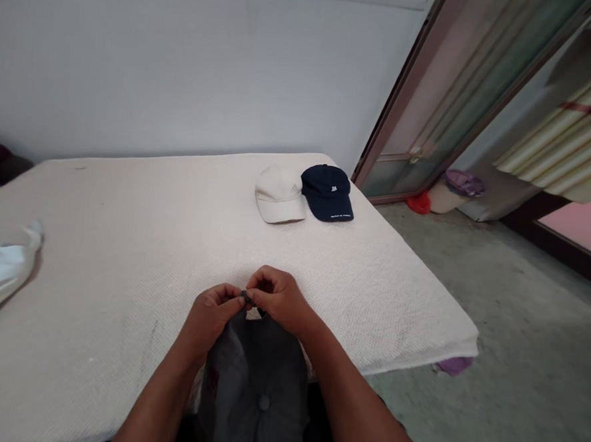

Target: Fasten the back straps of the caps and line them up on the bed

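Observation:
A dark grey baseball cap [260,379] hangs close to my body at the near edge of the bed, its top button facing up. The back strap of this cap is pinched between the fingers of my left hand [217,306] and my right hand [278,296], both closed and almost touching. Below the strap, the back opening of the cap shows as a small gap. Farther off lie a cream cap [278,193] and a navy cap [327,191] with white lettering, side by side, brims toward me.
A white textured cover [150,225] spreads over the bed up to the wall. At the left edge sits a white plastic bag or cloth [2,266]. A bin with a purple liner [463,183] and a red bag [419,202] are on the floor by the glass door.

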`<state>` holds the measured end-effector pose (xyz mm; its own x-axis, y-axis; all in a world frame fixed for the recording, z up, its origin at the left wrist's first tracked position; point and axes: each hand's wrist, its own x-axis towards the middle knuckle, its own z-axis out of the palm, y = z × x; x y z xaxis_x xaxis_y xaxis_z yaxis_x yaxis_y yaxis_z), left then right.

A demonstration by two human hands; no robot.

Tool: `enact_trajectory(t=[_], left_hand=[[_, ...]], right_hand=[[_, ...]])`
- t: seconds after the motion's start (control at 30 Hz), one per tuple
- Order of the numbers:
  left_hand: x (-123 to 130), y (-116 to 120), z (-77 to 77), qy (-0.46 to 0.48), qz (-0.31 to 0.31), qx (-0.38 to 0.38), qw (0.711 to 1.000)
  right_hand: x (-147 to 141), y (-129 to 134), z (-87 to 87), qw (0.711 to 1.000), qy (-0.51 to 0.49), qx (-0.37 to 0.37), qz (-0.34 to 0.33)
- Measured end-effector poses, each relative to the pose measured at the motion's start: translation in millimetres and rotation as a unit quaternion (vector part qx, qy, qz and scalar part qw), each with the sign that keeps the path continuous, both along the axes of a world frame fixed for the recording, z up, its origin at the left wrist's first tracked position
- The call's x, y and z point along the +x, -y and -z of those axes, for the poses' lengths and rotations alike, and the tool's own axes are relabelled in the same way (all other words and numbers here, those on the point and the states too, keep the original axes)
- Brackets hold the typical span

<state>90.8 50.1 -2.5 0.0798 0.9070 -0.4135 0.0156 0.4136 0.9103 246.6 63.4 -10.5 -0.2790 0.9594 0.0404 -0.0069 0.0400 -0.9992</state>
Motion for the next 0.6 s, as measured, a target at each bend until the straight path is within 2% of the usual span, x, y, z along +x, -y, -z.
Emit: enact_trajectory(t=[0.27,0.43,0.6], left_hand=[[4.6,-0.8,-2.0,0.021,-0.029,-0.018,0.999],[5.7,0.0,-3.6,0.057,-0.036,-0.031,0.997],[4.2,-0.5,-2.7,0.054,-0.024,-0.025,0.998]], right_hand=[[-5.3,1.4,5.3,1.0,-0.007,-0.003,0.026],[-4.1,0.5,6.1,0.999,-0.041,-0.021,0.014],[-1.5,1.4,4.7,0.998,-0.063,-0.025,0.003]])
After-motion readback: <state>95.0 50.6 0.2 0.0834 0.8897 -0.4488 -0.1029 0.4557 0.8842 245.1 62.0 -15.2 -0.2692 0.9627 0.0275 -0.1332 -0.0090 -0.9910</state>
